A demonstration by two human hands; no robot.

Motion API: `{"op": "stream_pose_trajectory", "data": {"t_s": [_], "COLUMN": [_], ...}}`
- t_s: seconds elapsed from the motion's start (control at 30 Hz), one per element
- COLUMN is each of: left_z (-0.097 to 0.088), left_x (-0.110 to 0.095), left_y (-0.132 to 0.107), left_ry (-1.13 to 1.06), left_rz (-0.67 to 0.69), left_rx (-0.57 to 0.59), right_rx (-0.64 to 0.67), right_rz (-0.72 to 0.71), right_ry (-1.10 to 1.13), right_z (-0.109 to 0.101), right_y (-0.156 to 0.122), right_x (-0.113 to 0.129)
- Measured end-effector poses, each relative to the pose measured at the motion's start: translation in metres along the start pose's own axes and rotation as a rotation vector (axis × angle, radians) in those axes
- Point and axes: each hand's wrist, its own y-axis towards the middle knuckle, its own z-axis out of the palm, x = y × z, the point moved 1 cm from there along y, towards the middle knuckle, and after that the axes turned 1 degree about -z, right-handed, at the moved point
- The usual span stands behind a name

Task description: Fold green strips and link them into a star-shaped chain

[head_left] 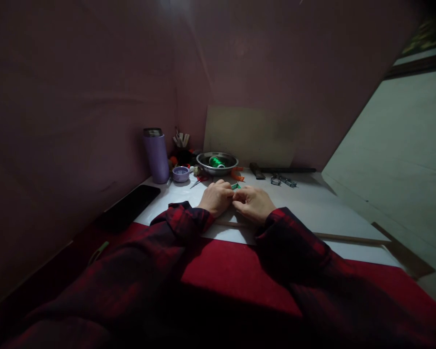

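Observation:
My left hand (pixel 217 197) and my right hand (pixel 255 203) meet over the front part of a pale board (pixel 298 203). Both have their fingers bent and drawn together, the fingertips almost touching. Just beyond the fingertips a small green piece (pixel 236 186) shows, mostly covered by the fingers; its kind is unclear. What the fingers pinch is hidden. Scissors (pixel 199 181) with red handles lie left of my left hand. Behind the hands, a metal bowl (pixel 203 166) holds a spool of shiny green thread (pixel 216 162).
A purple tumbler (pixel 156 157), a small purple cup (pixel 180 174) and a dark phone-like slab (pixel 134 206) stand or lie left. Orange pieces (pixel 237 173), a hammer (pixel 257 171) and small metal clamp-like parts (pixel 283 180) lie at the back. Red cloth (pixel 236 276) covers the near side.

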Motion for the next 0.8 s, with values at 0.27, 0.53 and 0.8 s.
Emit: {"op": "stream_pose_trajectory", "data": {"t_s": [0.27,0.53,0.8], "left_z": [0.001,0.007,0.011], "left_x": [0.001,0.004,0.006], "left_y": [-0.001,-0.001,0.000], "left_ry": [-0.071,-0.090,-0.089], "left_rz": [0.014,0.026,0.054], "left_rx": [-0.032,-0.073,-0.104], "right_rx": [0.052,0.086,0.009], "right_rz": [0.134,-0.062,-0.153], "right_ry": [-0.096,-0.231,-0.344], "right_z": [-0.024,-0.029,-0.022], "right_y": [0.004,0.010,0.014], "right_x": [-0.010,-0.042,-0.059]}}
